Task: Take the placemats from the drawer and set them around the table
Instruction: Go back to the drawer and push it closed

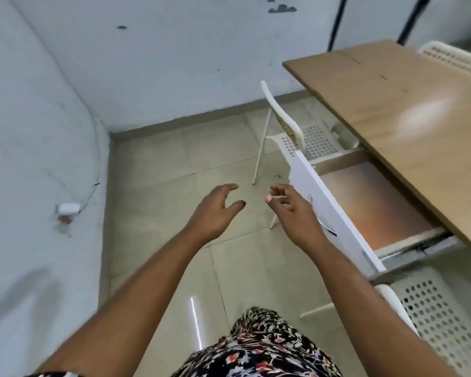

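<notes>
1. Drawer point(370, 208) pulled out under the wooden surface point(408, 104) at right of frame, white front facing left.
2. Inside, a flat brownish-orange sheet, likely the placemats point(375, 205), lying on the drawer floor.
3. Left hand point(215, 213) mid-frame, fingers loosely spread, holding nothing.
4. Right hand point(291, 210) just beside the drawer front, fingers loosely bent, likewise holding nothing.
5. Step in hand, by judgement: reaching for the mats. Next: both hands over the front panel, down inside, lifting the stack.

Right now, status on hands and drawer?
Left hand open, empty. Right hand open, beside white drawer front. Drawer pulled out under table; no placemats discernible. Nothing blocking.
</notes>
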